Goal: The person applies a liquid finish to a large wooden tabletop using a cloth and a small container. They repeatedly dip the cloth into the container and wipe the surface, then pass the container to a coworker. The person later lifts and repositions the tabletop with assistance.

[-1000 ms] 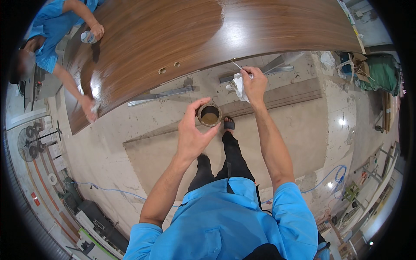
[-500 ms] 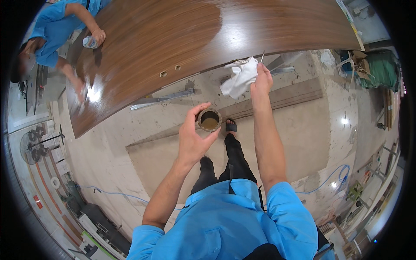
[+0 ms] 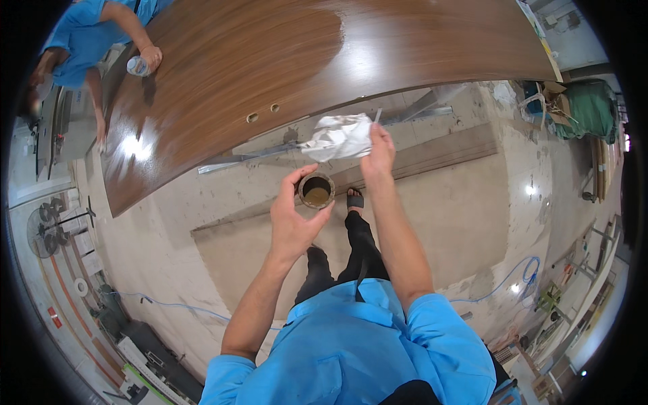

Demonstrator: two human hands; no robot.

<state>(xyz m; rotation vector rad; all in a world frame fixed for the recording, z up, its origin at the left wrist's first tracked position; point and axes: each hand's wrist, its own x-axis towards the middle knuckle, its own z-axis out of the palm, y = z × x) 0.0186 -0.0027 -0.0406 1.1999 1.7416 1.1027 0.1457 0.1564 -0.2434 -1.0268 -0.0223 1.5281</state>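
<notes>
My left hand (image 3: 289, 217) curls its thumb and fingers around a small round cup (image 3: 316, 206) with brown liquid in the bottom. To its right and a bit farther out, my right hand (image 3: 379, 152) grips a crumpled white cloth (image 3: 339, 137), blurred by motion. A thin pale stick (image 3: 378, 115) pokes up beside those fingers; its kind is unclear. The cloth hangs just beyond the cup, apart from it. Past both hands lies a large brown wood-grain panel (image 3: 270, 64) with two small holes near its close edge and a wet-looking shine.
At the far left a co-worker in blue (image 3: 75, 40) leans over the panel, one hand on a bottle (image 3: 138, 66). Brown sheets (image 3: 432, 229) lie on the floor under my feet. A fan (image 3: 44, 229) stands left; a blue hose (image 3: 530, 270) coils at the right.
My right hand has swung left and nearer, carrying the cloth toward the cup. My left hand with the cup has shifted slightly left. The co-worker's free hand has moved left to the panel's edge.
</notes>
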